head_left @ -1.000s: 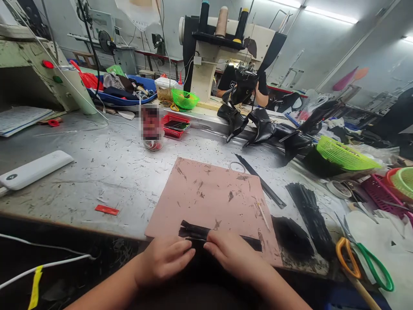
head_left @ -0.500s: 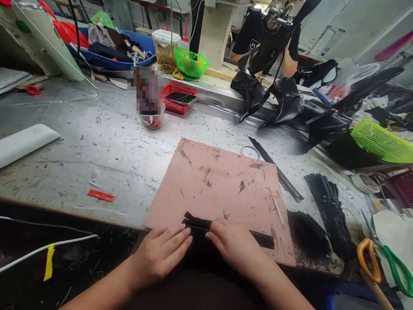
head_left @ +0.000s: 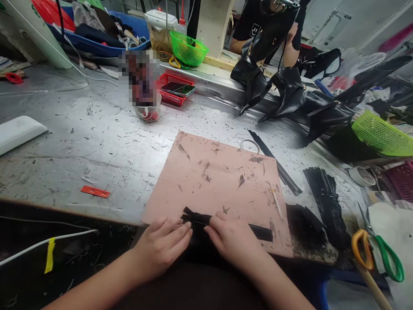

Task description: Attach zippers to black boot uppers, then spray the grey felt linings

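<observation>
A black zipper [head_left: 200,218] lies along the front edge of a scuffed pink mat [head_left: 213,176], its left end slightly split. At that end my left hand [head_left: 163,245] is closed, fingers together, with the fingertips on the zipper's lower edge near the slider. My right hand [head_left: 234,237] pinches the zipper near its middle between thumb and fingers. The rest of it runs out to the right beneath that hand. Another long black zipper [head_left: 277,165] lies beyond the mat's right edge, beside a thin ring [head_left: 249,146]. A white pen-like stick [head_left: 276,202] rests on the mat.
Black zipper bundles [head_left: 327,206] lie at right, near scissors with orange and green handles [head_left: 389,258]. Black leather pieces [head_left: 287,94] hang over the machine ledge, a co-worker [head_left: 247,26] behind them. A red basket [head_left: 172,99] holds a phone. A red strip [head_left: 96,191] lies left.
The view has shifted slightly. Both hands stay at nearly the same places on the zipper, the left fingers a little more bent. The co-worker's hand has moved up behind the leather.
</observation>
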Demonstrator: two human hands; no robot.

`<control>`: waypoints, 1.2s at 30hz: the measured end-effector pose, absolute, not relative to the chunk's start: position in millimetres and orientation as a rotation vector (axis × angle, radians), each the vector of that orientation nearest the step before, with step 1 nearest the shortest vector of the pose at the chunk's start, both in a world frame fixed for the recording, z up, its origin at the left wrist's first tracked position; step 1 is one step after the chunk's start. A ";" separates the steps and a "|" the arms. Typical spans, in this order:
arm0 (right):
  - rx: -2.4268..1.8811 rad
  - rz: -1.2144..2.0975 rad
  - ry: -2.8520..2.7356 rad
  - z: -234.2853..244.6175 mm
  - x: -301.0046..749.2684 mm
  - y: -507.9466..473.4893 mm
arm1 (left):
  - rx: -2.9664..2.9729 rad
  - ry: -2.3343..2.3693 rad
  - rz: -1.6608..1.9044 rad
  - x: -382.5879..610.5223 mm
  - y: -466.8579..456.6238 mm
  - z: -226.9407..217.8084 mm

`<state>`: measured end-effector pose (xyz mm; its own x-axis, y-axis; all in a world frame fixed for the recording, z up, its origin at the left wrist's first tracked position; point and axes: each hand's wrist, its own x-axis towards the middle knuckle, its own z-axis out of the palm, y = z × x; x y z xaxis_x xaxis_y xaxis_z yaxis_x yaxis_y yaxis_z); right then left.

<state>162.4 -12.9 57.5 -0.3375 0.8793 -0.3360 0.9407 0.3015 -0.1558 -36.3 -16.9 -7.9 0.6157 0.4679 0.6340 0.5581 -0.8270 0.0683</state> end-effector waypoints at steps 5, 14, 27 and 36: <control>1.726 -0.495 2.312 60.9 157.8 -10.4 | -2.664 -0.935 -0.906 -32.6 -20.7 -7.3; 1.814 -0.321 2.164 67.8 167.7 -13.2 | -2.650 -0.927 -0.823 -20.3 -15.6 -10.0; 1.983 -0.544 2.160 75.6 195.0 -12.8 | -2.663 -0.728 -0.628 -18.8 -4.0 -5.5; 1.887 -0.378 2.207 71.5 188.4 -11.4 | -2.766 -0.556 -0.673 4.7 -0.1 2.5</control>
<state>188.4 -11.4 71.5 -0.1564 0.9330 -0.3241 0.9877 0.1462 -0.0559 4.7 -0.1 2.5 0.8212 0.3050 0.4822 0.4159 -0.8986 -0.1399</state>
